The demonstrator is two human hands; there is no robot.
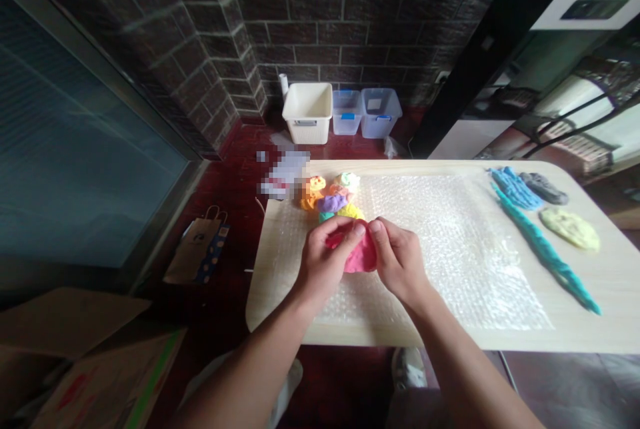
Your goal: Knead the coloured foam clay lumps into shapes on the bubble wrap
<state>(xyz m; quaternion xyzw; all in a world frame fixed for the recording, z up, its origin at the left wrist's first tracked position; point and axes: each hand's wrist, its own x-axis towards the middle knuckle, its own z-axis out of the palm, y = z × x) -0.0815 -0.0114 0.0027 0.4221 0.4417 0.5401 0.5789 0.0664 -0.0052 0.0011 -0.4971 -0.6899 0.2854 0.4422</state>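
Observation:
Both my hands hold one flattened lump of pink clay (361,257) above the bubble wrap sheet (440,249) on the light wooden table (590,329). My left hand (327,261) pinches its left edge with thumb and fingers. My right hand (397,259) grips its right edge the same way. Just behind the pink clay lies a small heap of clay pieces (331,197) in orange, purple, yellow, teal and pale green.
At the table's right lie a long teal clay strip (547,252), a blue clay piece (515,188), a grey piece (544,188) and a yellow-green piece (570,228). On the floor stand a white bin (309,112), two clear boxes (367,111), a paper bag (197,252) and cardboard (75,356).

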